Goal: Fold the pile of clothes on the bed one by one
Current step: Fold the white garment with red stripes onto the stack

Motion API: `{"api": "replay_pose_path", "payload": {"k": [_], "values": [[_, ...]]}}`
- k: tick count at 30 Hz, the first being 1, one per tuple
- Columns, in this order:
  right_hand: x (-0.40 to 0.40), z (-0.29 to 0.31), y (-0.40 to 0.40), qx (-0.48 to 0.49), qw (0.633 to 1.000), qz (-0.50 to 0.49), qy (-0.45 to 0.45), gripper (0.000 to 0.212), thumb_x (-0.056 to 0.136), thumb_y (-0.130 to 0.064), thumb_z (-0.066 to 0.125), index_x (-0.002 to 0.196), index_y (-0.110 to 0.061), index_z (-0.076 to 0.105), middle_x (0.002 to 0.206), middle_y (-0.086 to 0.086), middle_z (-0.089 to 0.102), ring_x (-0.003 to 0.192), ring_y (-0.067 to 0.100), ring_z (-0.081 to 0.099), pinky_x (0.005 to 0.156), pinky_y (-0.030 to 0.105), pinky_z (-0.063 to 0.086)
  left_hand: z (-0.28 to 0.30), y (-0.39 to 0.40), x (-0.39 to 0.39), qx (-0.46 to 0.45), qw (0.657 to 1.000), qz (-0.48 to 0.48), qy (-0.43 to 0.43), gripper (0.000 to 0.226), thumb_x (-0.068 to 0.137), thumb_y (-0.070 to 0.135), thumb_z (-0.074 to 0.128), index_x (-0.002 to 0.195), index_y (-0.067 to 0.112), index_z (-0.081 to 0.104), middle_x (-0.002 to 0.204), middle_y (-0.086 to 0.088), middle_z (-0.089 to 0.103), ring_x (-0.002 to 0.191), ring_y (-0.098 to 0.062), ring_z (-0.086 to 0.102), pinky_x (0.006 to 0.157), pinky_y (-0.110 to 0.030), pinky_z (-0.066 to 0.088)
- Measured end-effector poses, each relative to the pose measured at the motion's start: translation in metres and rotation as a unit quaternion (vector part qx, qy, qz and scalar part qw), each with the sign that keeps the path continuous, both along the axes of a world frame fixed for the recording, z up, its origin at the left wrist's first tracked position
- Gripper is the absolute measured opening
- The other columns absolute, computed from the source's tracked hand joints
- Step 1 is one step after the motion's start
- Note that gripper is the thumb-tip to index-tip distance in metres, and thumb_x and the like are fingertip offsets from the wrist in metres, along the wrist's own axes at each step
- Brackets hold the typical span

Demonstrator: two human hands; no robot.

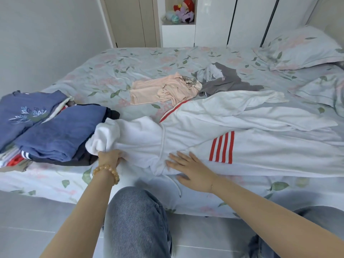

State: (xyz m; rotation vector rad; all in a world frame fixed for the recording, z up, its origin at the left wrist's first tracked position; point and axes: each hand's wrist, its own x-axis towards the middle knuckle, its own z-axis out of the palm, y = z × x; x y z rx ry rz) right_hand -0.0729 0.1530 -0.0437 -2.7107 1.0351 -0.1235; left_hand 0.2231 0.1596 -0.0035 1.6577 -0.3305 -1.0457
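A white hoodie (251, 138) with red stripes lies spread across the near side of the bed (130, 62). My left hand (109, 157) grips the bunched hood end of it at the bed's front edge. My right hand (189, 169) lies flat with straight fingers on the hoodie's chest, beside the drawstring. Behind the hoodie lie a crumpled peach garment (163, 90) and a grey garment (229, 79), both unfolded. At the left stands a stack of folded clothes (48, 131), blue ones on top.
A floral pillow (301, 47) sits at the bed's far right, with rumpled bedding below it. White wardrobe doors and a shelf with plush toys (181, 13) stand behind the bed. My knees in jeans (135, 220) are against the bed's front.
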Motion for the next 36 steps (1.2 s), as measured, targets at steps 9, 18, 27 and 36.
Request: {"api": "replay_pose_path", "payload": {"k": [9,18,27,36], "values": [[-0.1,0.055,-0.02,0.032,0.994,-0.078,-0.075,0.052,0.1,-0.026,0.049,0.149,-0.029,0.033,0.16,-0.007,0.018,0.147,0.01,0.015,0.114,0.018,0.008,0.058,-0.03,-0.139,0.012,0.93,-0.209,-0.301,0.087,0.078,0.029,0.069,0.151,0.026,0.021,0.16,-0.006,-0.005,0.146,-0.029,0.007,0.117,-0.05,0.017],[-0.298,0.074,-0.104,-0.017,0.964,-0.265,0.009,0.051,0.094,-0.008,0.049,0.141,-0.025,0.047,0.154,-0.001,0.034,0.141,0.019,0.031,0.109,0.02,0.023,0.062,-0.141,-0.283,-0.141,0.678,-0.519,-0.5,0.035,0.091,0.014,0.059,0.126,0.02,0.056,0.136,-0.002,0.049,0.127,-0.02,0.044,0.106,-0.024,0.032],[-0.415,0.036,-0.184,-0.073,0.927,-0.314,0.19,0.054,0.086,-0.023,0.062,0.139,-0.02,0.05,0.147,0.008,0.045,0.135,0.028,0.041,0.109,0.045,0.027,0.007,-0.252,-0.359,-0.063,0.347,-0.638,-0.684,0.064,0.082,0.058,0.06,0.138,0.035,0.04,0.136,0.005,0.043,0.131,-0.019,0.037,0.112,-0.037,0.021],[-0.455,0.085,-0.29,-0.137,0.883,-0.437,0.102,0.017,0.095,-0.039,0.053,0.087,-0.026,0.059,0.099,0.005,0.066,0.099,0.029,0.058,0.076,0.034,0.037,0.069,-0.338,-0.337,-0.12,0.532,-0.55,-0.632,0.035,0.074,0.064,0.067,0.083,0.03,0.065,0.08,0.014,0.06,0.09,-0.014,0.058,0.078,-0.027,0.041]]}}
